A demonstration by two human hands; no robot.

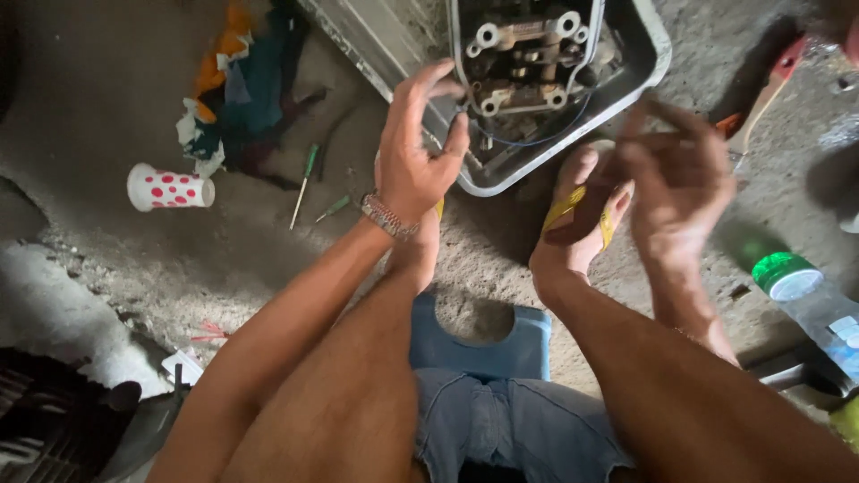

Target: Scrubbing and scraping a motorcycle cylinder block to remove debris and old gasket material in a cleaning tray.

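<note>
Left wrist (390,216) – metal link bracelet; denim shorts (510,420); yellow-strap sandals (582,210).

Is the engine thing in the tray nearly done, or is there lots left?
Hard to say. The metal engine part already sits in the grey tray. The left hand hovers open at its edge; the right hand is blurred and looks empty. Two green screwdrivers and a brush lie unused.

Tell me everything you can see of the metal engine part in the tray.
The engine part is a grey, dirty cast-metal block with round bolt holes at its corners and darker recesses inside. It lies in the grey tray on the ground, partly cut off by the frame's top. The left hand reaches its left edge; contact is unclear.
</note>
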